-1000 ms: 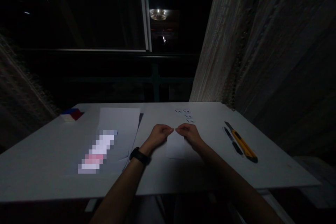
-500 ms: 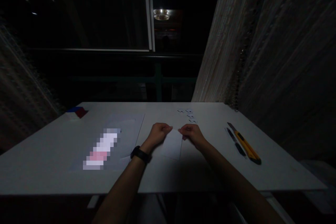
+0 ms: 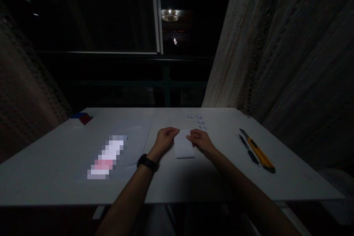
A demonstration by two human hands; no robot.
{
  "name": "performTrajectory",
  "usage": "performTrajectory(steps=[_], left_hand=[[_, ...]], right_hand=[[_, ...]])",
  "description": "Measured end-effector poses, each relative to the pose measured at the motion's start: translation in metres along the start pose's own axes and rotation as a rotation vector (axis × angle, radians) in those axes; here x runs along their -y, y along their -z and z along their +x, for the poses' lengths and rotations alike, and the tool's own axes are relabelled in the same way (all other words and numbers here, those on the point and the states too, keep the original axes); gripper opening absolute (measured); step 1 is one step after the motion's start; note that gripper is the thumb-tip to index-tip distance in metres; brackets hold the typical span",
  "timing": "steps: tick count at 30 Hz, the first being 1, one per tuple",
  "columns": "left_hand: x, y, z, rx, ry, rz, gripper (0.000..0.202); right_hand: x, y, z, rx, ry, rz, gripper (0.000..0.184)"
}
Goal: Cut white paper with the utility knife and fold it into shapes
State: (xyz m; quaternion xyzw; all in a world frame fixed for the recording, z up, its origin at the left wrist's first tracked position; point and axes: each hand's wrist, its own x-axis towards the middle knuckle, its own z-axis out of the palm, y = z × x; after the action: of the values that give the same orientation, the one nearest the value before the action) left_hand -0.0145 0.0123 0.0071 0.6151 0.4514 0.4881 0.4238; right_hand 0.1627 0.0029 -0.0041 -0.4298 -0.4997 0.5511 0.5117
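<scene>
A small piece of white paper [image 3: 184, 148] is held between my two hands above the near middle of the white table. A crease or fold line crosses its upper part, and a flap stands at the top. My left hand [image 3: 165, 139], with a dark watch on the wrist, pinches the paper's upper left edge. My right hand [image 3: 202, 141] grips the upper right edge, thumb on top of the sheet. Just beyond the hands lie several small paper pieces with dark marks [image 3: 201, 122].
On the right of the table [image 3: 221, 188] lie a yellow utility knife [image 3: 260, 155] with its blade out and a dark pen [image 3: 249, 150]. Larger white sheets [image 3: 135, 140] and a blurred-out patch [image 3: 110, 153] are on the left. A blue, red and white block [image 3: 80, 118] sits far left.
The paper has turned straighter and its near edge has moved away from me; a fold line and a top flap now show. Both hands have shifted slightly.
</scene>
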Motion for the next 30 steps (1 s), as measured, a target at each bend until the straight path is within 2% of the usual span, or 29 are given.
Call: performTrajectory(steps=[3, 6, 9, 12, 18, 22, 26, 30], left_hand=[[-0.005, -0.003, -0.004, 0.052, 0.107, -0.115, 0.039], [-0.009, -0.004, -0.007, 0.095, 0.161, -0.136, 0.033], [-0.011, -0.003, -0.009, 0.127, 0.179, -0.157, 0.037], [-0.011, -0.002, -0.008, 0.152, 0.202, -0.197, 0.034], [-0.01, -0.001, -0.007, 0.121, 0.205, -0.188, 0.034], [-0.01, -0.001, -0.008, 0.148, 0.223, -0.288, 0.031], [-0.01, 0.0, -0.006, 0.073, 0.223, -0.33, 0.032], [-0.01, 0.002, -0.005, 0.02, 0.231, -0.352, 0.032]], right_hand=[[-0.002, -0.002, 0.0, -0.063, 0.014, -0.012, 0.036], [-0.001, 0.002, 0.001, -0.104, 0.028, 0.011, 0.035], [0.001, 0.005, 0.001, -0.105, 0.013, 0.038, 0.034], [0.002, 0.006, 0.001, -0.091, -0.002, 0.056, 0.033], [0.001, 0.006, 0.001, -0.064, -0.006, 0.066, 0.033], [0.003, 0.007, 0.0, -0.066, 0.018, 0.065, 0.036], [0.006, 0.008, -0.002, 0.037, 0.069, 0.081, 0.062], [0.006, 0.009, -0.003, 0.189, 0.071, 0.031, 0.049]])
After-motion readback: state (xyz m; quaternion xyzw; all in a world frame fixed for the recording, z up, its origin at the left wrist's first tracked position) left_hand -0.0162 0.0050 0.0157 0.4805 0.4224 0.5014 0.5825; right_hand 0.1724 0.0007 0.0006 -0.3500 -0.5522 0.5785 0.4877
